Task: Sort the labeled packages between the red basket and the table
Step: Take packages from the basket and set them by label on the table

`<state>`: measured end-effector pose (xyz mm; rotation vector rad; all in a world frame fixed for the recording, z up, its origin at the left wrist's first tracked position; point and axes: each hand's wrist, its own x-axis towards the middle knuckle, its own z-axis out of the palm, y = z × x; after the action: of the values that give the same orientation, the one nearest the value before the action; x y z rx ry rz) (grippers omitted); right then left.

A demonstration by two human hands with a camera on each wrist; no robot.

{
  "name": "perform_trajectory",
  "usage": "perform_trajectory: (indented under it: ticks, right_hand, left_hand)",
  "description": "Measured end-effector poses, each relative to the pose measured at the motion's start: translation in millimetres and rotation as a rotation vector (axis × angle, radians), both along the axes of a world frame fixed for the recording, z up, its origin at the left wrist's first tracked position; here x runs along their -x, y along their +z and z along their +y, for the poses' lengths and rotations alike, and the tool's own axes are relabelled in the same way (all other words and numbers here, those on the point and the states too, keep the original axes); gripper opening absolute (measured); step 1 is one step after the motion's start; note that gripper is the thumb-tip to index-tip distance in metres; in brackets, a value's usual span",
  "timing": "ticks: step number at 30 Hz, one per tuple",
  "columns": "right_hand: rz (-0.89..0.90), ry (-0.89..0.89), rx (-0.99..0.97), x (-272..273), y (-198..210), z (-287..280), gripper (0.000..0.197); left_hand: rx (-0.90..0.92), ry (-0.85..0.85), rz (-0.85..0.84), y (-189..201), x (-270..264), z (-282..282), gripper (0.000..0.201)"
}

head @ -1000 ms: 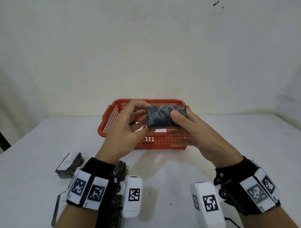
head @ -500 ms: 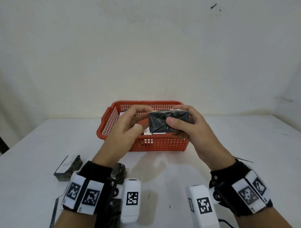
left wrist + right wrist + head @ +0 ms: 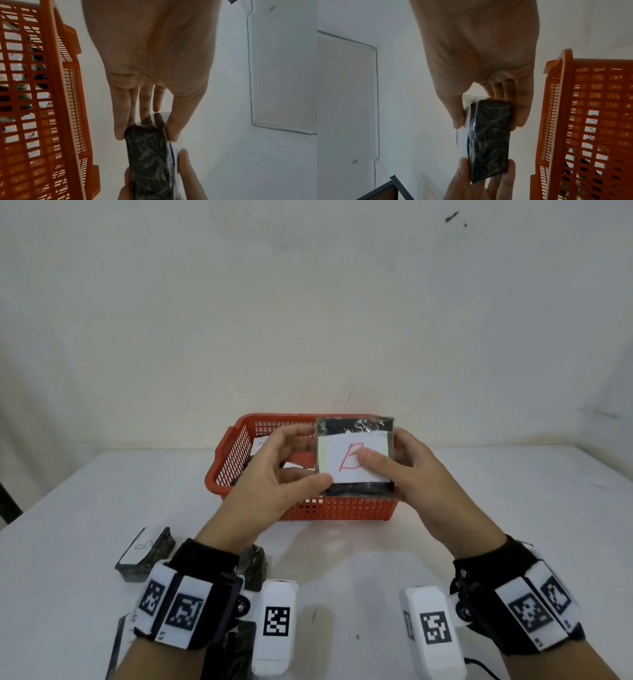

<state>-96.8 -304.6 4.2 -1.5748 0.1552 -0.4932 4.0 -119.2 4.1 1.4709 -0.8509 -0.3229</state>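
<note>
Your left hand [image 3: 274, 484] and right hand [image 3: 421, 481] each pinch a side of the black package [image 3: 354, 455], thumbs on its "B" label, held upright over the red basket [image 3: 342, 508]. Basket holds other pkgs. Another "B" pkg [image 3: 145, 553] lies on the table [image 3: 479, 508] by your left wrist; table's right side is bare.

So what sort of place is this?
Probably a bare room set up for recording: a plain white table, a blank wall, a red basket, and tracking markers on the wrists.
</note>
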Motion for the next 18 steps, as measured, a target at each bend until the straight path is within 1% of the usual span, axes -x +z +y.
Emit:
perform_trajectory:
  ticks: [3, 5, 11, 16, 18]
  right_hand:
    - [-0.001, -0.013, 0.04, -0.5, -1.2, -1.8, 0.043]
    - [-0.019, -0.034, 0.054, -1.3, -3.4, -2.8, 0.035]
    - [-0.019, -0.063, 0.104, -3.4, -6.3, -2.5, 0.031]
    - [0.022, -0.029, 0.068, -5.2, -8.2, -4.4, 0.029]
    - [0.053, -0.028, 0.061, -5.8, -8.2, -5.1, 0.03]
  left_hand:
    - [-0.02, 0.006, -0.045, 0.1, -0.1, -1.0, 0.057]
    - [-0.012, 0.002, -0.034, -0.3, 0.2, -0.9, 0.056]
    - [-0.019, 0.009, -0.041, -2.9, -1.2, -2.4, 0.056]
    - [-0.024, 0.083, -0.121, -4.5, -1.5, -4.9, 0.061]
    - [-0.029, 0.124, -0.178, -3.5, -0.8, -4.8, 0.064]
